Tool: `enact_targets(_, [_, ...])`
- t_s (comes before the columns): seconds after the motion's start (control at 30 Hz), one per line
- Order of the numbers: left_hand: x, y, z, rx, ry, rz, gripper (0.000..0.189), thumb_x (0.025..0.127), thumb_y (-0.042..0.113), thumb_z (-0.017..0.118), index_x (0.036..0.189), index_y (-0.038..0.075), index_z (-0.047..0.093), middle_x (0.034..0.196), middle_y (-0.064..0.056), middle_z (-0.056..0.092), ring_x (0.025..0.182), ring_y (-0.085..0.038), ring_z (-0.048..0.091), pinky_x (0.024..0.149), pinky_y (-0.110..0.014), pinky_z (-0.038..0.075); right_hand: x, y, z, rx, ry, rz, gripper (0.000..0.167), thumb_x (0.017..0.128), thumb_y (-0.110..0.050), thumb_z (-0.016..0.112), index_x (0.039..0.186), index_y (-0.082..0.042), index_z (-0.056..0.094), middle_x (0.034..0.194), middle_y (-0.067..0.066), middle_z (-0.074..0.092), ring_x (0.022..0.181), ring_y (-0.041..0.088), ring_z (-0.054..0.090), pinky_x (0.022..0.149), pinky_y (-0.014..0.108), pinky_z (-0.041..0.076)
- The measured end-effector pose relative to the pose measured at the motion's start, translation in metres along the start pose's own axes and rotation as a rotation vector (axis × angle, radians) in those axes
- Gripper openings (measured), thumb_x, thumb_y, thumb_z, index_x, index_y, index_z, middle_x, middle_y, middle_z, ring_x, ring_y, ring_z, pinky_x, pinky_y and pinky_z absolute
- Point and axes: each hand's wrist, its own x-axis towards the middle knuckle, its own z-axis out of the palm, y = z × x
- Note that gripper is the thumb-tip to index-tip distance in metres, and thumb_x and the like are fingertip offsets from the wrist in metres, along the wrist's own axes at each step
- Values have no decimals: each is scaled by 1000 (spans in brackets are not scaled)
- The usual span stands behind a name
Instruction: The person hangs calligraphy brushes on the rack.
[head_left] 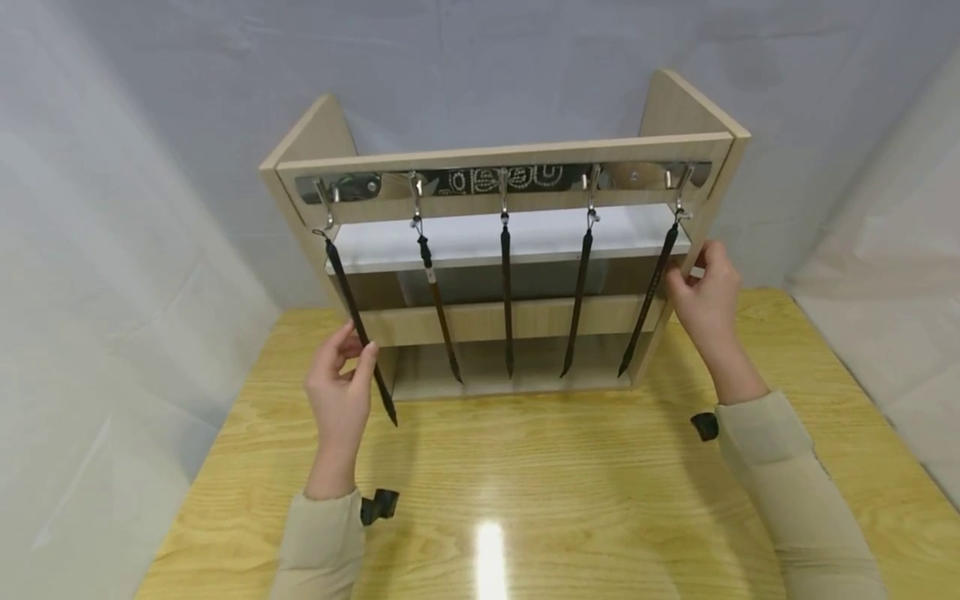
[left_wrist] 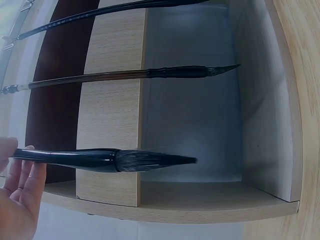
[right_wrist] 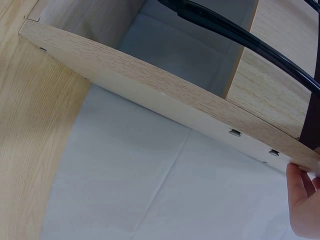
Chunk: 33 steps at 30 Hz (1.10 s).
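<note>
A dark calligraphy brush slants down at the rack's left end, its tip lowest. My left hand pinches its handle between thumb and fingers; in the left wrist view the dark bristles point away from the hand. The brush's cord loop is close to the leftmost hook; whether it sits on the hook I cannot tell. My right hand grips the right side panel of the wooden shelf, with its fingers partly hidden. Near it hangs the rightmost calligraphy brush.
Three more brushes hang between the end ones, including a brown-handled brush. A shiny metal hook strip runs along the shelf's top board. The shelf stands on a wood-grain table, with pale sheeting behind.
</note>
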Motion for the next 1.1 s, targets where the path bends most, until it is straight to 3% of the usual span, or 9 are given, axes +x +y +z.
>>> enact_targets(0.8, [-1,-2,0,-5,-21,7,29,76,-10,61,105,-11,57,80,-21,57,74,3,52,54,-8,44,-2,1,-1,-8,11,-8,17,77,2,54,92,10,49,85,22,55,85,30,57,61,3,38])
enact_targets(1.1, [-2,-3,2,-111,-41,32,23,76,-16,52,99,-15,55,81,-25,57,72,-8,58,54,-12,47,-1,0,-1,-10,0,5,16,78,1,54,91,9,48,84,21,55,86,29,58,62,7,42])
